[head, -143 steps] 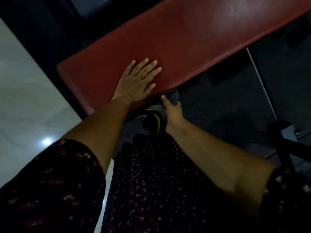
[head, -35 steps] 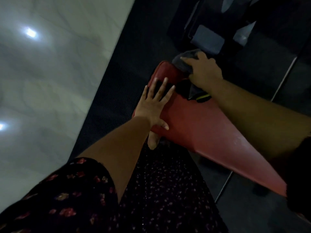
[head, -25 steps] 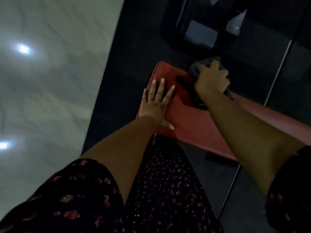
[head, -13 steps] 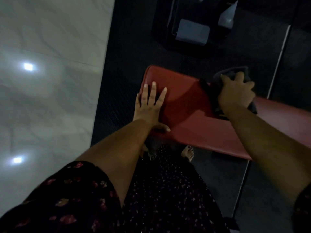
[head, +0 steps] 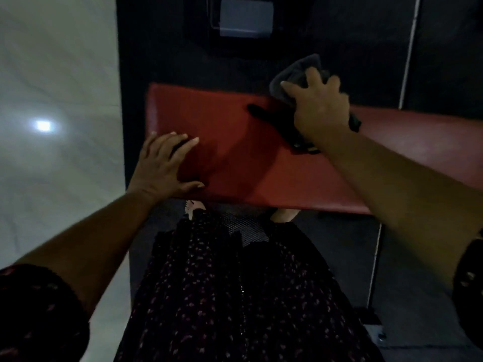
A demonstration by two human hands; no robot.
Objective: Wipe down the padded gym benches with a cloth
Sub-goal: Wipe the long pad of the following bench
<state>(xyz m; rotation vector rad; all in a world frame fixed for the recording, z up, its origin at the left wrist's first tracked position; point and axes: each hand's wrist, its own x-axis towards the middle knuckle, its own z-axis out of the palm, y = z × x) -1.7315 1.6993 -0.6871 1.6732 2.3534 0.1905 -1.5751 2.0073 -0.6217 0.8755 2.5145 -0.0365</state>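
Head view, looking down at the left end of the job. Your left hand (head: pixel 163 165) lies flat on the near left corner of the padded bench (head: pixel 235 142), fingers spread and relaxed, thumb along the near edge, holding nothing. It reads as a brace, so you can lean across the pad.

Your right hand (head: pixel 320 111) has its fingers curled over a bunched dark cloth (head: pixel 295 71) and presses it onto the pad at the far edge. A grey fold pokes out past the fingertips and overhangs that edge, and a darker tail lies under the wrist toward you. Judged: you are mid-stroke on the far strip.

Edges:
- The pad's rounded left end sits just beside your left hand.
- The near edge runs in front of your dress (head: pixel 235 283).
- The pad carries on to the right and out of frame, which is where the stroke has room.

Beyond the far edge there is only dark floor matting (head: pixel 162 48), with a grey box-like object (head: pixel 245 18) well apart. Pale tiled floor (head: pixel 60 74) lies left of the matting.

Watch the loose fold: it may hang off the far edge rather than wipe
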